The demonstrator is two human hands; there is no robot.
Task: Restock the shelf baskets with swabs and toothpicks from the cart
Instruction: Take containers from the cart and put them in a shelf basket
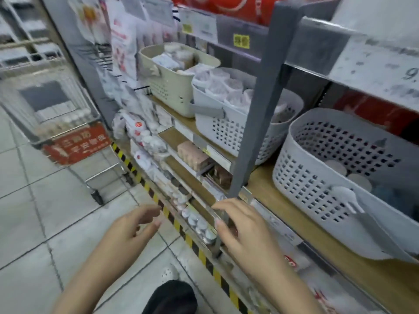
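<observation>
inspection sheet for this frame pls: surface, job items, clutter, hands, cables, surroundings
Surface: wooden shelf board, bare at its front edge.
Job's things: beige perforated plastic basket holding white packets; middle white perforated basket full of round white packs; near white perforated basket nearly empty, a few round lids at the bottom; wire shopping cart at left, contents blurred.
Clutter: small packaged goods on the lower shelves.
Hands: left hand empty, fingers relaxed, over the floor; right hand empty, at the grey upright post, contact unclear.
Cables: nothing seen.
Surroundings: grey tiled floor; yellow-black hazard strip along the shelf base.
</observation>
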